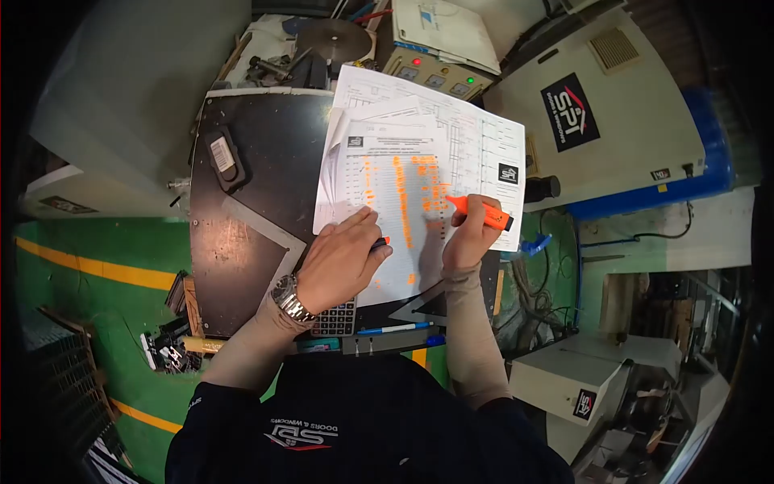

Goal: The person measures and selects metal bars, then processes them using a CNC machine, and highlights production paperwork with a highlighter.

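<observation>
My right hand (472, 237) grips an orange highlighter (488, 214), its tip over the right side of a printed sheet (391, 266) on the table. Orange marks run down several columns of that sheet. My left hand (345, 260) lies on the sheet's left part, fingers stretched toward the printed rows. Between its thumb and bent fingers sits a small dark cap-like piece with an orange end (380, 241), partly hidden. A larger printed drawing (500, 145) and folded papers lie beneath the sheet. Near my left wrist is a calculator (335, 319), partly covered.
The dark table (242, 282) carries a black device with a label (223, 160) and a flat metal angle (270, 234). A blue and white pen (395, 328) lies at the near edge. Behind stands a control box with lit lamps (435, 64); a large machine (597, 121) stands right.
</observation>
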`<state>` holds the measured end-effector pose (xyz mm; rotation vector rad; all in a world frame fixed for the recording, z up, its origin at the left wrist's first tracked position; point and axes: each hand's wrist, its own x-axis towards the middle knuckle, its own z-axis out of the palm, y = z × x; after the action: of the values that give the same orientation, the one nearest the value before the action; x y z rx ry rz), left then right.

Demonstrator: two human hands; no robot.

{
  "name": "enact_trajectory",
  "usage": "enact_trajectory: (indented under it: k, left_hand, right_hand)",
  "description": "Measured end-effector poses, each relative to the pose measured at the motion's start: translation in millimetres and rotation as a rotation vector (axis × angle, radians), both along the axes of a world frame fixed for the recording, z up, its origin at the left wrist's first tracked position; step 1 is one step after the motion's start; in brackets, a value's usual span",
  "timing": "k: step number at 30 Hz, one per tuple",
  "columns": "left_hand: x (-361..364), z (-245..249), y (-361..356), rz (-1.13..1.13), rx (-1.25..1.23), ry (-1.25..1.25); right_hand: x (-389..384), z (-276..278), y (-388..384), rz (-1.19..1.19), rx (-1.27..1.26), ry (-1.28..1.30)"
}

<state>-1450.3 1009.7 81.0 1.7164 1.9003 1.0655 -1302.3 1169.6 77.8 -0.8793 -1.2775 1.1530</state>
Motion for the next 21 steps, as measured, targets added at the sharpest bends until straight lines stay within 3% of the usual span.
enact_trajectory:
  k: [2,5,9,12,13,14,15,18,19,21]
  left_hand:
    - [-1.7,17.6,0.1,-0.059,-0.102,-0.107]
    - [3.3,25.4,-2.0,-0.244,-0.157,-0.683]
    - [17.8,18.1,-6.4,-0.418,-0.191,-0.718]
    - [31.3,2.5,-4.1,-0.476,0.06,-0.691]
    - [29.4,10.0,-5.5,-0.502,-0.001,-0.668]
    - [24.2,22.8,-6.8,-0.525,-0.061,-0.646]
    - [21.3,31.5,-6.9,-0.544,-0.121,-0.625]
    - [26.3,35.4,-3.0,-0.576,-0.224,-0.554]
    - [44.9,43.3,-3.4,-0.564,-0.164,-0.538]
    - [67.7,35.5,-8.1,-0.616,-0.143,-0.451]
  right_hand:
    - [9.0,13.9,-14.8,0.144,0.002,0.034]
    - [24.6,31.1,-57.0,0.361,-0.082,-0.097]
    - [42.9,30.0,-92.1,0.496,-0.214,-0.175]
    - [66.7,26.8,-89.4,0.566,0.069,-0.374]
    - [79.0,36.8,-87.1,0.466,0.144,-0.387]
    - [86.9,44.2,-80.4,0.285,-0.055,-0.165]
    - [100.2,59.7,-73.9,0.286,0.043,0.128]
    - [119.9,99.3,-70.9,-0.007,0.168,0.205]
    - [114.2,80.5,-78.0,0.137,0.208,-0.13]
    - [115.5,73.7,-100.5,0.5,-0.095,-0.406]
